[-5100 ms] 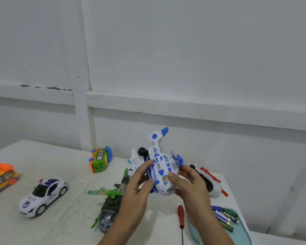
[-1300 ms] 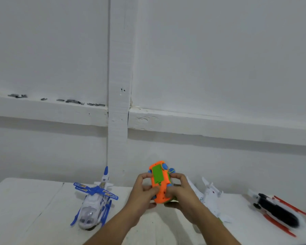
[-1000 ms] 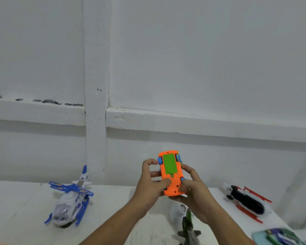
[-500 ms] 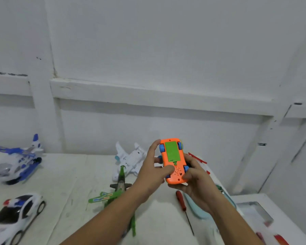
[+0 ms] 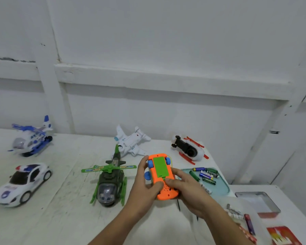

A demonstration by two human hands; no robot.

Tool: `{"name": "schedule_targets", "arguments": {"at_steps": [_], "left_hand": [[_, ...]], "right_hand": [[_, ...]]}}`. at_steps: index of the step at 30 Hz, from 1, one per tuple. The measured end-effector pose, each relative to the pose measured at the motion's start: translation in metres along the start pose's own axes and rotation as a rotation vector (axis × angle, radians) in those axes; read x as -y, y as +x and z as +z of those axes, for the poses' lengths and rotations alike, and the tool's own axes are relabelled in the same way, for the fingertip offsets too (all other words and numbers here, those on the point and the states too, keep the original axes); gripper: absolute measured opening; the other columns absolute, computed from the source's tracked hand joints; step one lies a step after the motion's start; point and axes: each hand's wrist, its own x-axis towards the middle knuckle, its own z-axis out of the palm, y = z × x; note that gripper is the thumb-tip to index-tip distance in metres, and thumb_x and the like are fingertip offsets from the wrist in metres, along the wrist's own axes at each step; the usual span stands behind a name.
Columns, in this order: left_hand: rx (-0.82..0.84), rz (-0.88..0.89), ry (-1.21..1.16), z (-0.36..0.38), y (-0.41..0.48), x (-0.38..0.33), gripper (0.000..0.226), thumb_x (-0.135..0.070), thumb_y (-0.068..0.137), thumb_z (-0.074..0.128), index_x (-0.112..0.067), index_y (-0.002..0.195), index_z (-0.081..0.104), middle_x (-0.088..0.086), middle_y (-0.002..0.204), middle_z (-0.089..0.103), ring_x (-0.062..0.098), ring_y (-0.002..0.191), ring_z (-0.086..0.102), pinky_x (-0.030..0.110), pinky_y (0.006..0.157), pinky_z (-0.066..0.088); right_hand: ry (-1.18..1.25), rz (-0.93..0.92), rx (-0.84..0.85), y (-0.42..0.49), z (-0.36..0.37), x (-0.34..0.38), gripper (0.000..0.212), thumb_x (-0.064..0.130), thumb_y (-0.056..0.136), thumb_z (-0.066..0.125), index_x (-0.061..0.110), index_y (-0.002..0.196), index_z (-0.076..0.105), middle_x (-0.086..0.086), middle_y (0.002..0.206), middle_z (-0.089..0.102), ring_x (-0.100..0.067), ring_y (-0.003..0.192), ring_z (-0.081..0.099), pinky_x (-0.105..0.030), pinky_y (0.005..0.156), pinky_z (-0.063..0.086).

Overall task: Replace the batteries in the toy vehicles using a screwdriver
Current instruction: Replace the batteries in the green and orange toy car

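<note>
I hold an orange toy car (image 5: pixel 162 175) upside down over the table, its green battery cover (image 5: pixel 160 167) and blue wheels facing up. My left hand (image 5: pixel 143 184) grips its left side, with the thumb across the underside. My right hand (image 5: pixel 185 188) grips its right side, thumb at the cover's near end. Several batteries (image 5: pixel 206 175) lie in a pale teal tray (image 5: pixel 221 189) just right of my hands. Only a thin dark piece of the screwdriver shaft (image 5: pixel 179 206) shows below my right hand.
On the white table (image 5: pixel 60 200) stand a green helicopter (image 5: pixel 109 181), a white police car (image 5: pixel 22 183), a blue-and-white helicopter (image 5: pixel 31 138), a white plane (image 5: pixel 131 142) and an upturned white-and-red toy (image 5: pixel 188 149). A metal tin (image 5: pixel 258 202) and red packets (image 5: pixel 283 236) lie at right.
The blue-and-white helicopter I held earlier now stands at the far left. I picked up the orange car, turned it underside up and lowered it toward the table as my view swung right and down.
</note>
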Motion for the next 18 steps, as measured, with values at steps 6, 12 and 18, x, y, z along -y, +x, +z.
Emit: {"name": "schedule_targets", "arguments": {"at_steps": [6, 12, 18], "left_hand": [[-0.022, -0.025, 0.056, -0.001, -0.011, 0.027, 0.077, 0.008, 0.091, 0.055, -0.041, 0.142, 0.025, -0.019, 0.128, 0.052, 0.008, 0.080, 0.072, 0.019, 0.061, 0.054], [-0.103, 0.027, 0.145, -0.002, -0.004, 0.057, 0.079, -0.026, 0.072, 0.062, -0.062, 0.136, 0.035, 0.000, 0.140, 0.053, 0.040, 0.095, 0.063, 0.029, 0.068, 0.055], [-0.170, 0.125, 0.204, -0.006, 0.002, 0.069, 0.075, -0.030, 0.070, 0.059, -0.052, 0.139, 0.040, -0.012, 0.140, 0.050, 0.024, 0.113, 0.062, 0.027, 0.075, 0.057]], "right_hand": [[-0.158, 0.101, 0.043, 0.006, 0.002, -0.011, 0.027, 0.007, 0.093, 0.061, 0.025, 0.113, 0.059, -0.001, 0.104, 0.074, -0.023, 0.094, 0.072, -0.041, 0.086, 0.058], [-0.328, 0.105, 0.090, 0.007, -0.001, -0.013, 0.023, 0.012, 0.092, 0.064, 0.027, 0.108, 0.058, 0.005, 0.098, 0.073, -0.011, 0.085, 0.072, -0.023, 0.078, 0.056], [-0.272, 0.206, 0.192, 0.016, -0.017, 0.000, 0.025, 0.007, 0.093, 0.061, 0.011, 0.118, 0.062, -0.009, 0.105, 0.074, -0.022, 0.093, 0.073, -0.033, 0.082, 0.059]]}}
